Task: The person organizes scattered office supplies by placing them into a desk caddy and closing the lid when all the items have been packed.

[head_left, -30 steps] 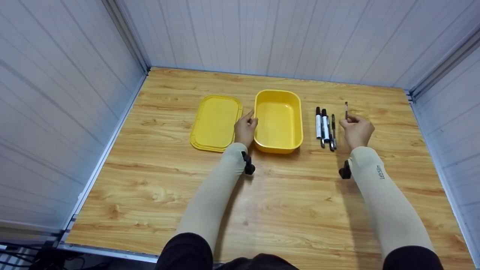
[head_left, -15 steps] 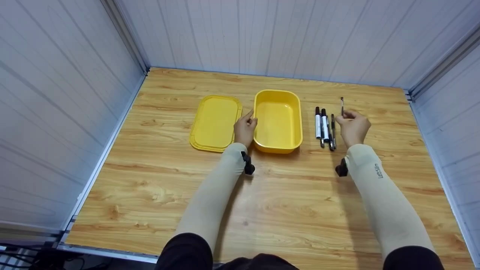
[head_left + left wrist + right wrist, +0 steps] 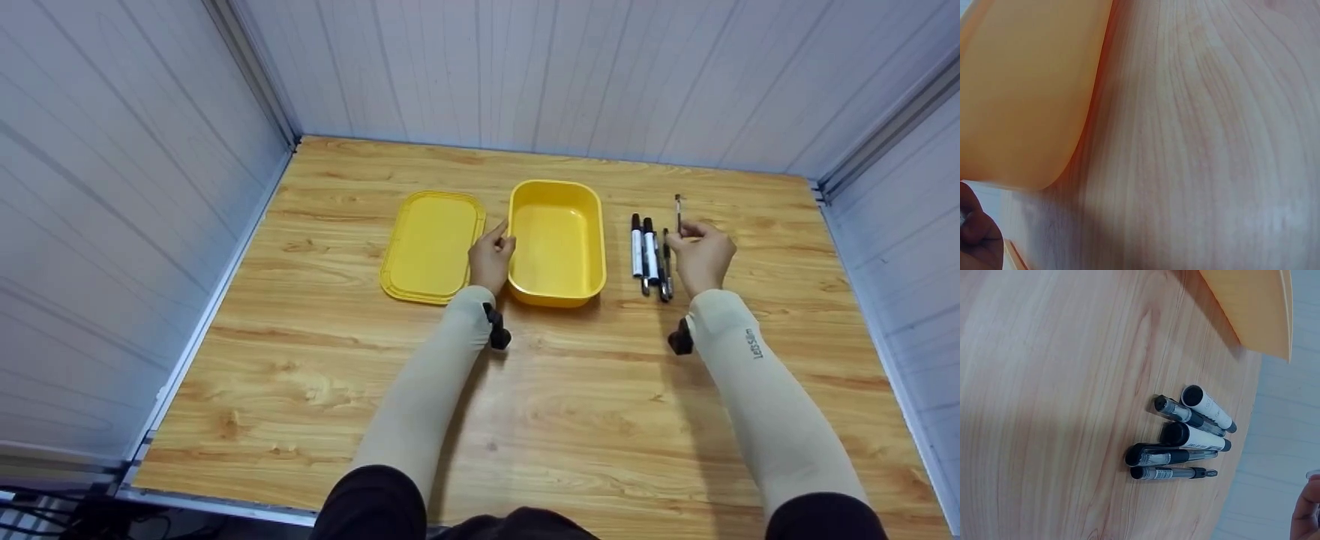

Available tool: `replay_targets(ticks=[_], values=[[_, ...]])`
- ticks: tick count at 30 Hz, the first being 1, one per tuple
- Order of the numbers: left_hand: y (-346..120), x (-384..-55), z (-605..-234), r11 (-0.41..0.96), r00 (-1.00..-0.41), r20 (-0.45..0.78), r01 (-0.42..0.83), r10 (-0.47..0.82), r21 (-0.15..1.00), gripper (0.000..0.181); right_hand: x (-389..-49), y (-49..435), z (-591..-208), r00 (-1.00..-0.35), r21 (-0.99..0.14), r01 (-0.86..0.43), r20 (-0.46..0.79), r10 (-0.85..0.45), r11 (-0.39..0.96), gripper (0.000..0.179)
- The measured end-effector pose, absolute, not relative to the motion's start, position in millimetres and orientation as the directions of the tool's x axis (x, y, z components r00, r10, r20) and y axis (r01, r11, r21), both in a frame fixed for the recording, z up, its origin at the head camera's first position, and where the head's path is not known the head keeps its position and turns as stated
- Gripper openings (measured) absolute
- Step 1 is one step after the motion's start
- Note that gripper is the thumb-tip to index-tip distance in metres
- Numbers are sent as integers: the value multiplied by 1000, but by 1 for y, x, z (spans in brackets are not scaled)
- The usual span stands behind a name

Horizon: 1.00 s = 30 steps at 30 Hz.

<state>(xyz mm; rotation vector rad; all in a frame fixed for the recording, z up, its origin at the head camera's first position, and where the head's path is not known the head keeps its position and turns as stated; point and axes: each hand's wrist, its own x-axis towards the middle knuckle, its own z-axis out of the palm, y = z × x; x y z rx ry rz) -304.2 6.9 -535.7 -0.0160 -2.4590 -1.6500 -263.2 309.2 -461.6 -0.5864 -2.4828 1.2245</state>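
An open yellow plastic box (image 3: 559,291) stands on the wooden table, in the middle of the head view. My left hand (image 3: 490,262) is at its left rim, thumb and forefinger pinching the edge. The left wrist view shows the box's side wall (image 3: 1027,95) and part of the curled hand (image 3: 979,239). My right hand (image 3: 703,257) pinches a slim pen (image 3: 679,214) between thumb and forefinger, its dark tip pointing away. Left of that hand lies a group of pens and markers: white markers with black caps (image 3: 649,251) and clear pens with black ends (image 3: 1176,472).
A yellow lid (image 3: 433,244) lies flat left of the box, close to my left hand. White panel walls (image 3: 480,75) enclose the table (image 3: 570,420) at the back and both sides. Dark cables (image 3: 90,517) show below its front left corner.
My right hand has shifted slightly left with the pen, closer to the group of pens and markers. The left hand and the box have stayed in place.
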Motion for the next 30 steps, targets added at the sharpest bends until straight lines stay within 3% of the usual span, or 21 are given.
replay_targets(ticks=[11,30], values=[[7,-305,-534,372,-984,152,106,-97,922,39,-261,300,-459,-877,-840,221,52,478,495,36],[8,-305,-535,373,-987,128,83,-99,924,40,-262,289,-466,-882,-837,194,80,465,512,29]])
